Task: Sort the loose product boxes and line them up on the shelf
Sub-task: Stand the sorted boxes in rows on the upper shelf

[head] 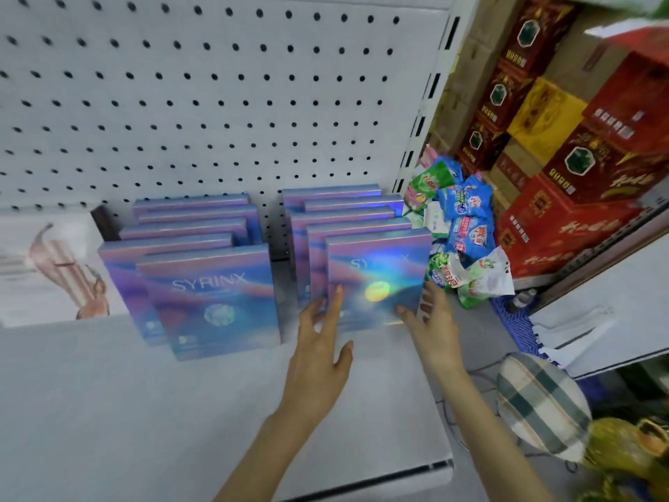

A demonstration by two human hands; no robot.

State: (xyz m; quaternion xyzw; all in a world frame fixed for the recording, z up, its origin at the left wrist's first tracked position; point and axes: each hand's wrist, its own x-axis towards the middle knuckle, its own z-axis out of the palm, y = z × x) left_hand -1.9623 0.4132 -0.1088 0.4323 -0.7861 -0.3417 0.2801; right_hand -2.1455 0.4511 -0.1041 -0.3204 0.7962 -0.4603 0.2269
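Glossy card box (376, 273) looks light, stiff, slippery; best held by its side edges, where the straight-fingered left hand (320, 346) and right hand (432, 315) touch.

L grip (318, 351) & R grip (434, 320): bare forearms (289, 436), longish nails (339, 288).

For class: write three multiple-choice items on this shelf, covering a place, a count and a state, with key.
1. Relative to the SYRINX boxes, the packets lie: A left; B right; C on top.
2. The boxes form: A one row; B two rows; C four rows.
3. The left hand: A makes a fist; B lays straight fingers on the front box; C holds a packet.
Key: B, packets sit beyond the right row; B, a gap parts two rows; B, fingertips lie flat on its face.
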